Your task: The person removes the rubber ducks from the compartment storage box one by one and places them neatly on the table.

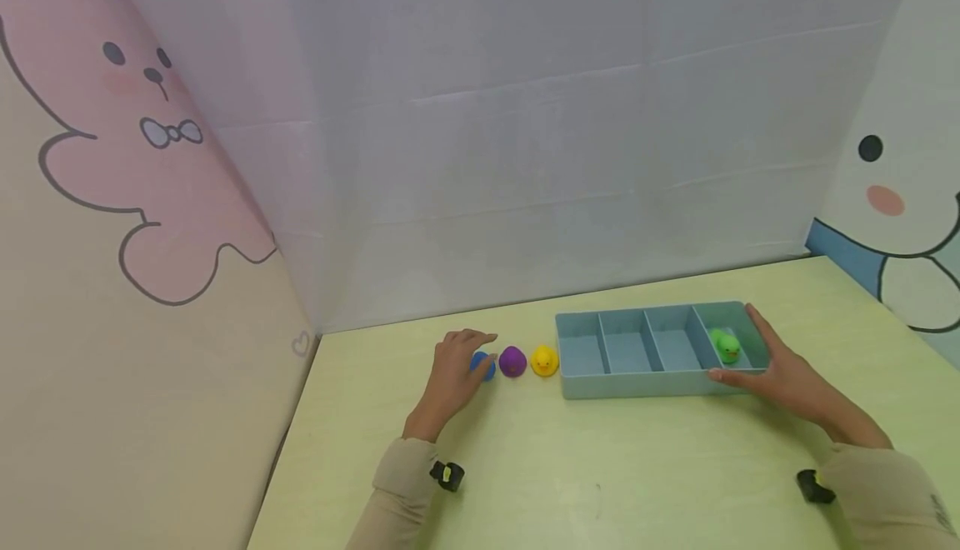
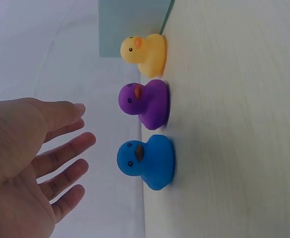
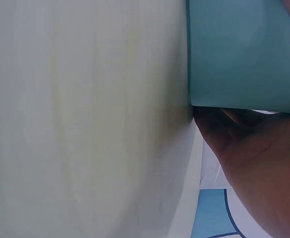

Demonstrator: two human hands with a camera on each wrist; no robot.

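My left hand [image 1: 453, 372] hovers above the blue rubber duck [image 2: 158, 162], fingers spread and apart from it in the left wrist view. Beside that duck stand a purple rubber duck [image 1: 513, 362] and a yellow rubber duck [image 1: 544, 361], in a row. The yellow one is close to the left end of a blue-green divided box [image 1: 637, 386]. At the box's right end, my right hand [image 1: 787, 379] grips it, thumb along the front wall and fingers round the end. A green rubber duck [image 1: 726, 347] sits in the rightmost compartment.
The pale wood-look table [image 1: 570, 467] runs up to a white cloth backdrop [image 1: 525, 158]. Side panels with a pink cartoon bear [image 1: 150, 167] and a white cartoon animal [image 1: 907, 117] stand at left and right. Thin dividers [image 1: 652, 342] separate the box's compartments.
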